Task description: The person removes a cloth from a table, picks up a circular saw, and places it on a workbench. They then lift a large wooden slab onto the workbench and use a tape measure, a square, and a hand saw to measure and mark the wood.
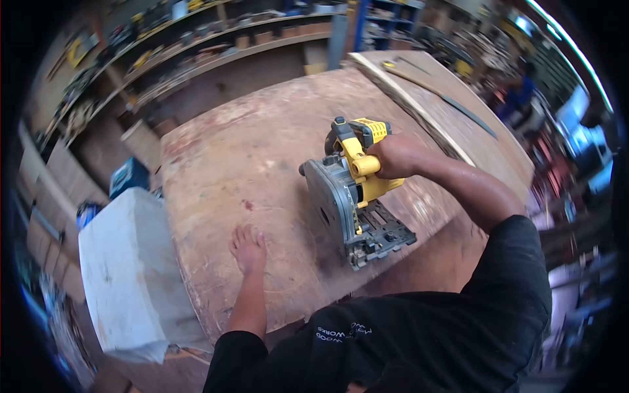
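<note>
A yellow and black circular saw (354,187) is over the right half of the large wooden tabletop (223,164), its slotted base plate facing my body. My right hand (395,157) is wrapped round the saw's handle. To the left, my left hand (248,249) lies flat on the wood with its fingers spread and nothing in it. A small dark red mark shows on the surface just above that hand.
A long board (426,118) lies along the table's right side, with a handsaw (445,98) on it. A white-covered block (124,262) stands at the left. Shelves of tools (216,56) line the back. A person in blue (517,95) is far right, blurred.
</note>
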